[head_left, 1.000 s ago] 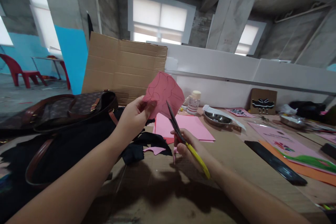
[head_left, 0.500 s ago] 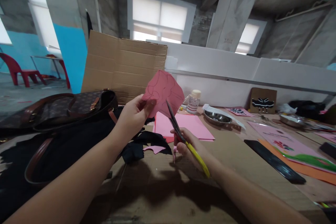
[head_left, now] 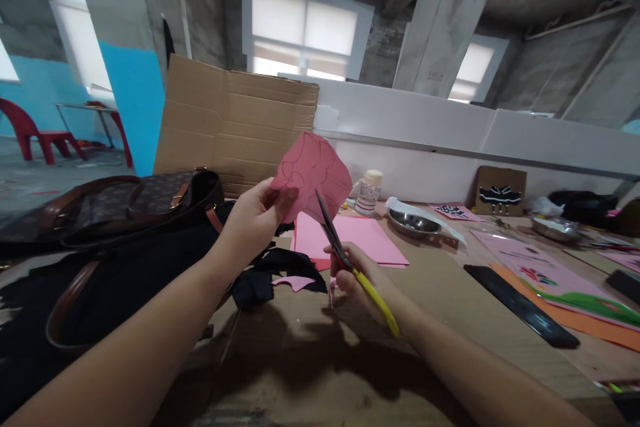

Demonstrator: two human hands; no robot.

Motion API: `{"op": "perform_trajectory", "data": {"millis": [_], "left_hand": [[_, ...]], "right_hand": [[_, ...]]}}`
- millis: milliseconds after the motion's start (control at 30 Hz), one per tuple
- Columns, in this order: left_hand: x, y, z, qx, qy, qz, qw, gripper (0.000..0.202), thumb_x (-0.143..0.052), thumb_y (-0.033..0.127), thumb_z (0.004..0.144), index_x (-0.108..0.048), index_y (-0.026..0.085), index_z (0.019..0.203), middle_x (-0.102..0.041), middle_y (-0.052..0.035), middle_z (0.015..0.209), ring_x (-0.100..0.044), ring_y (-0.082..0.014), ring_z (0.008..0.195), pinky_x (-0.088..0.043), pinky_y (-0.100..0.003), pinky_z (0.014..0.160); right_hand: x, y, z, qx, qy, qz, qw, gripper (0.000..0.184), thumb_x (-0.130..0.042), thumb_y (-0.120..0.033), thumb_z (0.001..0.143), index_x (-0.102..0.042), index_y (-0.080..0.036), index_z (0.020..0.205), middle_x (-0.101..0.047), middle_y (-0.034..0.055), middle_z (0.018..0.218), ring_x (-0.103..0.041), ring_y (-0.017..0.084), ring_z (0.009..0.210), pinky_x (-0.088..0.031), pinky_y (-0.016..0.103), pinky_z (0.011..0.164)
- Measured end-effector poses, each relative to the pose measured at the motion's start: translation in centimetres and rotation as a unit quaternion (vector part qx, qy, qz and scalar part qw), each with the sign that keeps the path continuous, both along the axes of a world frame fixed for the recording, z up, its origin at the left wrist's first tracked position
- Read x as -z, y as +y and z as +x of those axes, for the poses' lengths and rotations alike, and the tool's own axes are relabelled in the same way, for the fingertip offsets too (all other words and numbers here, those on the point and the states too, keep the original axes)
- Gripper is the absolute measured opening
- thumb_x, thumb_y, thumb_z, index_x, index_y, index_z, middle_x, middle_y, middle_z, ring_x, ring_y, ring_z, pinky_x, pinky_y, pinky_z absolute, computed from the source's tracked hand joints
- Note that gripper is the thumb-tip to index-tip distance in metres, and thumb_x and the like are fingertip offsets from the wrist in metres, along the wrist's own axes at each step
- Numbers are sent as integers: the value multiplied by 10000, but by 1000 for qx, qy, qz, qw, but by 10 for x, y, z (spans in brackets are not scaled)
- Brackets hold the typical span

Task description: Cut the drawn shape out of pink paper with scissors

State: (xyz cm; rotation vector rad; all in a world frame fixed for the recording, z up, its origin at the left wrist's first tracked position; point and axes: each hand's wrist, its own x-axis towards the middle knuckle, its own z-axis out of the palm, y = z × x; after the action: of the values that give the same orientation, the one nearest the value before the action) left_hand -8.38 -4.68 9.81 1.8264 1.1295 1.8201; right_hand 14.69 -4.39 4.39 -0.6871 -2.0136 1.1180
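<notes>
Between the thumb and fingers of my left hand is a piece of pink paper with curved drawn lines, held up above the table. My right hand grips a pair of scissors with yellow handles. Their dark blades point up and left, with the tips over the lower middle of the paper. Whether the blades are cutting into it I cannot tell. Beneath my hands lie pink sheets, black scraps and a small pink scrap.
A brown patterned handbag lies on the left, before an upright cardboard panel. Behind the sheets stand a clear bottle and a metal bowl. Rightward are a black phone-like slab and a pink printed folder.
Almost nothing differs. The view has shifted very slightly, while both hands, the paper and the scissors keep their positions relative to each other.
</notes>
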Motion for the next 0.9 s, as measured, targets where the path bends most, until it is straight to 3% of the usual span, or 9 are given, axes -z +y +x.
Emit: {"op": "perform_trajectory", "data": {"millis": [367, 500, 633, 900], "left_hand": [[-1, -2, 1, 15, -14, -4, 1000, 313, -668, 503, 875, -677, 196, 931, -703, -32, 874, -616, -169, 760, -486, -268, 683], [0, -1, 0, 13, -5, 4, 1000, 308, -666, 493, 882, -677, 190, 931, -693, -24, 858, -609, -167, 779, -482, -261, 698], [-1, -1, -2, 11, -2, 2, 1000, 320, -669, 495, 880, -681, 184, 959, -706, -31, 895, -619, -175, 818, -481, -262, 722], [1, 1, -1, 12, -2, -4, 1000, 334, -664, 510, 877, -676, 181, 936, -695, -31, 867, -606, -175, 788, -472, -268, 711]], "right_hand": [[4, 1, -1, -21, 26, -52, 998, 519, -591, -646, 882, -496, -209, 1146, -453, -1, 871, -468, 132, 693, -460, 272, 589], [4, 4, 0, -2, 6, -5, 1000, 543, -576, -684, 869, -520, -195, 1097, -469, 8, 870, -454, 146, 733, -432, 282, 634], [6, 5, 1, -6, 6, -9, 1000, 597, -562, -707, 864, -511, -187, 1152, -466, 7, 881, -452, 146, 733, -415, 282, 639], [15, 9, 2, -11, 7, -14, 1000, 486, -578, -584, 919, -517, -209, 1224, -484, 3, 884, -461, 144, 741, -408, 271, 645]]}}
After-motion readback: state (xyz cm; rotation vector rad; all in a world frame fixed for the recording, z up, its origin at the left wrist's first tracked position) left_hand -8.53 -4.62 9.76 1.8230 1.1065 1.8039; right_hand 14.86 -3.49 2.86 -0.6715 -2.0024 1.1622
